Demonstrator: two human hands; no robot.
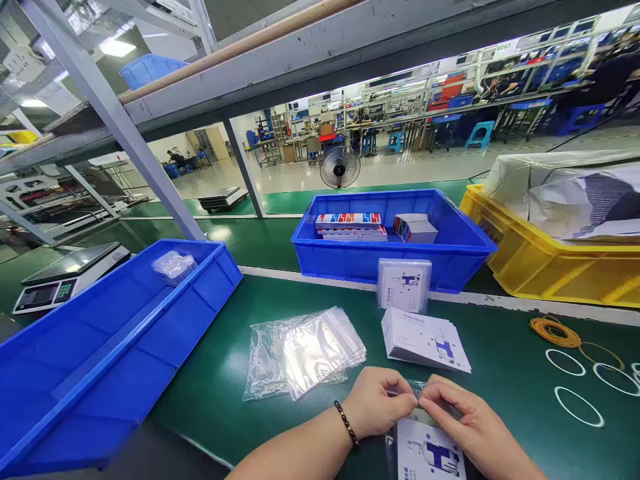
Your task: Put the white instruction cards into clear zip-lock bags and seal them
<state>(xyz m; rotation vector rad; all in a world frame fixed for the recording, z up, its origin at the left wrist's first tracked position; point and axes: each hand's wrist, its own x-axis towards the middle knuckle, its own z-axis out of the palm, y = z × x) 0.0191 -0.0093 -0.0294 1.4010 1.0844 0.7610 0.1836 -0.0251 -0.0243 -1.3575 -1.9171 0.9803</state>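
Observation:
My left hand (377, 403), with a beaded bracelet at the wrist, pinches the top edge of a clear plastic bag (391, 447). My right hand (457, 417) pinches the same edge, its thumb close to my left thumb. A white booklet (430, 453) with a blue printed device on its cover shows inside the bag, partly cut off by the frame. Just beyond my hands lies a stack of similar booklets (425, 337). Behind it, bagged booklets (404, 285) lean against a blue bin. Left of my hands is a pile of clear zip bags (320, 347).
A blue bin (390, 250) with printed boxes stands ahead. Another blue bin (165, 333) holds a bagged bundle at left, beside a digital scale (70, 277). At right are a yellow crate (565, 267), rubber bands (555, 331) and white rings (579, 407). A shelf beam (300, 60) crosses overhead.

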